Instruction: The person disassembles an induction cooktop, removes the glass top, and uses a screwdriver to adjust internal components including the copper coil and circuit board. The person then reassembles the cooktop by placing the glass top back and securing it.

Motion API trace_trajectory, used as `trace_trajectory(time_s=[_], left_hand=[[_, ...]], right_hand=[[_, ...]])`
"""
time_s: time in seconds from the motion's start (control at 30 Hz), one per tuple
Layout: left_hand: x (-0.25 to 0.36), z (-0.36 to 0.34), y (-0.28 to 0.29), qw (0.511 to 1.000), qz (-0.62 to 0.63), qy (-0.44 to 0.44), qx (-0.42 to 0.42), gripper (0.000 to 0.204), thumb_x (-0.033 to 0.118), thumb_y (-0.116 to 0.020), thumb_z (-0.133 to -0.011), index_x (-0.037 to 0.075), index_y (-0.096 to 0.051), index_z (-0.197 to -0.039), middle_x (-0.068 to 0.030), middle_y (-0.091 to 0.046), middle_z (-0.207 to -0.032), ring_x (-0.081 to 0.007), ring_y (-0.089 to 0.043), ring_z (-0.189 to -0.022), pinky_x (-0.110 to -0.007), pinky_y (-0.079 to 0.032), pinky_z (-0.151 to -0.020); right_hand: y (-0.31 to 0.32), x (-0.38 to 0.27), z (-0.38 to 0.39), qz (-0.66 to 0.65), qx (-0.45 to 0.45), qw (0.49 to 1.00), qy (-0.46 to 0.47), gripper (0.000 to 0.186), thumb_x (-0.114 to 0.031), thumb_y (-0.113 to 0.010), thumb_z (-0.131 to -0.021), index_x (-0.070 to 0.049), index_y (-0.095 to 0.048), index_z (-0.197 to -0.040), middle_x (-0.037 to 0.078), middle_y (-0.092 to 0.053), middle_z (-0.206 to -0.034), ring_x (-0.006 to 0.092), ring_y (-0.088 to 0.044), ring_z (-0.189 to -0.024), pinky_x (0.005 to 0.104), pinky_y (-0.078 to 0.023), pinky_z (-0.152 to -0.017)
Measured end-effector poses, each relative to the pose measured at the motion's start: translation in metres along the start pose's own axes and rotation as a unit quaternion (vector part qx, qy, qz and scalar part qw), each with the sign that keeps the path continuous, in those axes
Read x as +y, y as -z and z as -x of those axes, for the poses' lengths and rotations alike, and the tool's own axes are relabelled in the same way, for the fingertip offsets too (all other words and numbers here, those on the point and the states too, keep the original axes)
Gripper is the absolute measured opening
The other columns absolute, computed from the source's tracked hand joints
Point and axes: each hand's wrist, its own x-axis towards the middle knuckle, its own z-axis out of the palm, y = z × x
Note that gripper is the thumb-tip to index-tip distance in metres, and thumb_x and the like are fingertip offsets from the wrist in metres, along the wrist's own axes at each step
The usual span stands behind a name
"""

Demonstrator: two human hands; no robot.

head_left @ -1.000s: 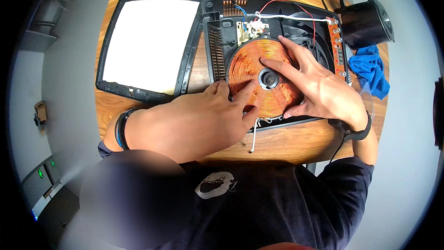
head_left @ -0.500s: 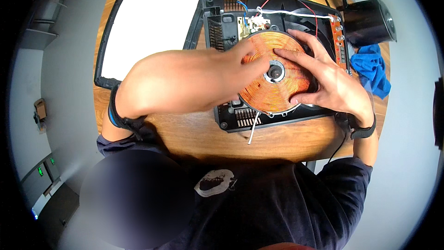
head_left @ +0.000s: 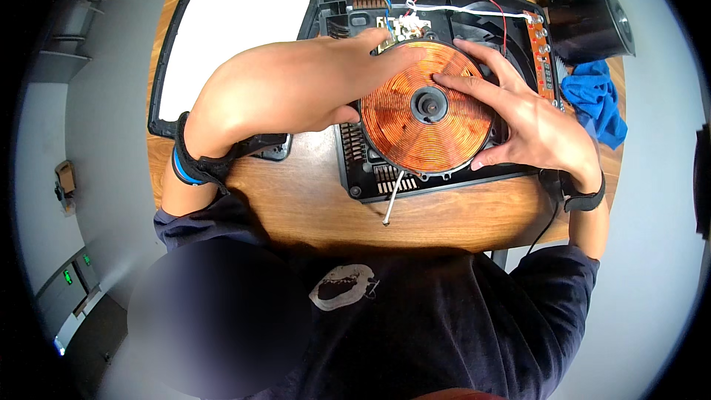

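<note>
Copper coil (head_left: 400, 133): R hand (head_left: 527, 120) spread atop, L hand (head_left: 326, 78) over L edge of housing (head_left: 361, 187), grip unclear; don't pinch white lead (head_left: 393, 200).

Bright light bleaches the flat white rectangular sheet (head_left: 237, 22) at left nearly featureless and throws pale glare on the brown wood-grained table (head_left: 318, 178). The dark navy fabric T-shirt (head_left: 444, 311), near, looks dim. Fisheye distortion bows outer edges toward black corners; a round blur veils the near left.
</note>
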Motion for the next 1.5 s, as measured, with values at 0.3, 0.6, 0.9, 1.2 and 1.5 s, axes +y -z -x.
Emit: trace_trajectory(time_s=[0.3,0.6,0.9,1.2,1.5], left_hand=[[0.009,0.002,0.012,0.998,0.034,0.022,-0.038,0.132,0.000,-0.096,-0.078,0.028,-0.022,-0.184,-0.0297,-0.043,-0.176,-0.0533,-0.069,-0.126,-0.054,-0.059,-0.103],[-0.004,0.000,-0.003,0.990,0.053,-0.076,0.102,0.115,0.005,-0.094,-0.082,0.016,-0.036,-0.180,-0.0226,-0.056,-0.169,-0.0462,-0.062,-0.147,-0.051,-0.054,-0.120],[-0.015,-0.005,-0.004,0.984,0.051,-0.093,0.143,0.113,0.002,-0.095,-0.079,0.015,-0.041,-0.177,-0.0191,-0.064,-0.159,-0.0391,-0.069,-0.134,-0.045,-0.056,-0.118],[-0.009,0.006,0.005,0.985,-0.038,-0.003,0.170,0.052,0.008,-0.096,-0.080,0.007,-0.065,-0.122,-0.0133,-0.070,-0.113,-0.0356,-0.069,-0.113,-0.046,-0.057,-0.098],[-0.005,0.006,0.002,0.994,-0.031,-0.027,0.097,0.037,0.013,-0.096,-0.082,0.008,-0.068,-0.104,-0.0110,-0.069,-0.110,-0.0371,-0.069,-0.113,-0.046,-0.056,-0.095]], right_hand=[[-0.004,-0.004,0.006,0.036,0.052,0.998,0.008,0.115,-0.025,-0.108,-0.060,-0.018,-0.061,-0.165,0.020,-0.038,-0.179,0.0474,-0.047,-0.160,0.0548,-0.050,-0.129],[-0.014,-0.003,0.018,0.001,0.086,0.996,-0.021,0.110,-0.021,-0.106,-0.063,-0.018,-0.064,-0.165,0.016,-0.040,-0.177,0.0421,-0.051,-0.158,0.0543,-0.050,-0.130],[-0.018,-0.001,0.018,0.000,0.073,0.997,-0.021,0.121,-0.021,-0.106,-0.064,-0.021,-0.053,-0.173,0.015,-0.034,-0.179,0.0419,-0.049,-0.159,0.0545,-0.051,-0.129],[-0.017,0.000,0.018,-0.015,0.052,0.998,-0.025,0.115,-0.009,-0.103,-0.069,-0.021,-0.053,-0.172,0.023,-0.037,-0.176,0.0479,-0.050,-0.155,0.0495,-0.054,-0.123],[-0.018,0.004,0.015,-0.049,0.043,0.997,-0.039,0.118,-0.021,-0.105,-0.063,-0.023,-0.057,-0.170,0.019,-0.034,-0.182,0.0471,-0.050,-0.158,0.0573,-0.053,-0.127]])
